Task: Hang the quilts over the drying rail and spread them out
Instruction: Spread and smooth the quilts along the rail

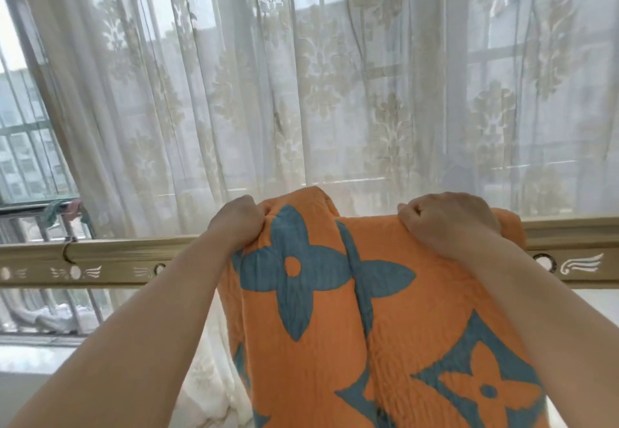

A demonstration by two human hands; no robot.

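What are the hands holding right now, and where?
Both the left hand and right hand grip the orange quilt at its bunched top, at the rail.

We see a sheer lace curtain [301, 76] filling most of the view, pale floral patterns running down its folds, daylight glowing through. Behind it we make out window frames [485, 54]. Far left, where the curtain ends, we catch metal window bars [23, 146] and blurred buildings beyond. Just below, a teal cloth [55, 210] hangs bunched on a dark horizontal bar [20, 208].
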